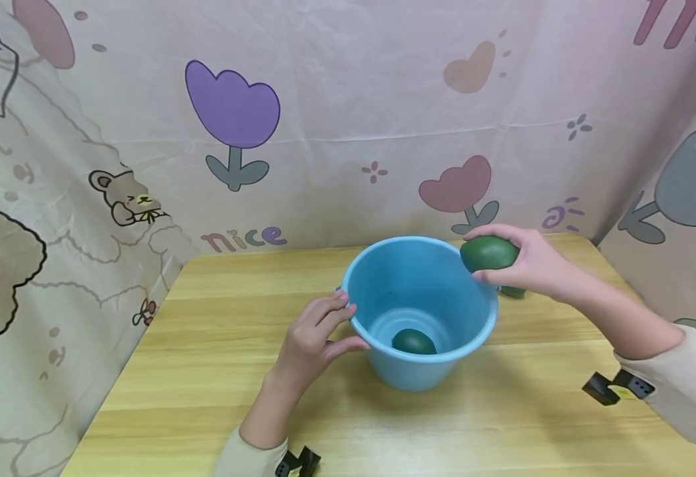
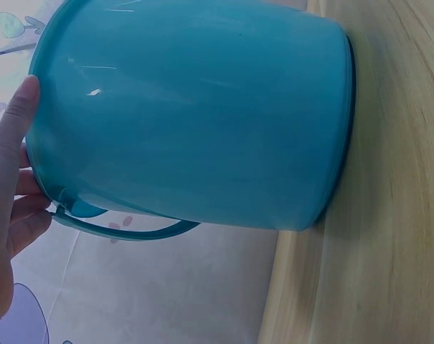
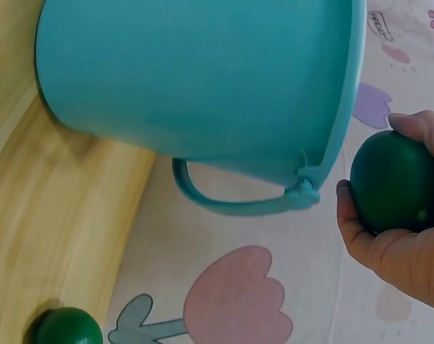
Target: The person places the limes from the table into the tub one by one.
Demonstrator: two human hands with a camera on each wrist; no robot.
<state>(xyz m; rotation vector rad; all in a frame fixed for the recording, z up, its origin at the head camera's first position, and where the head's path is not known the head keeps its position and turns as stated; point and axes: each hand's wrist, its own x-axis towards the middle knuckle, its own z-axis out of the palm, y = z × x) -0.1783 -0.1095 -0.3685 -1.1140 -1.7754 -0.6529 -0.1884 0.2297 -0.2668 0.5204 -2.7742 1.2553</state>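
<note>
One pale cloth backdrop [image 1: 336, 79], printed with tulips, a small bear and the word "nice," hangs behind the person's left grip [image 1: 312, 334] and right grip [image 1: 534, 264]. A light wood-grain worktop [image 1: 193, 358] spreads beneath both. On it, between the two grips, stands an upright light-blue bucket [image 1: 411, 374], open at the top. Pale long sleeves [image 1: 691, 391] end at the wrists behind the grips. The bucket's blue handle [image 3: 234, 208] hangs down its far side, beyond both grips. The left grip is clamped on the bucket's rim, thumb against the outside and fingers reaching over the edge. The right grip is clamped around a dark green oval fruit [image 1: 488, 254], holding it just above the rim on that side. A second green fruit [image 1: 415, 342] lies on the bucket's floor, below and between the grips. A third green fruit [image 3: 67, 327], mostly hidden in the head view, rests on the worktop below the right grip, outside and beside the bucket. A small black device [image 1: 636, 384] sits on each sleeve, behind each grip.
</note>
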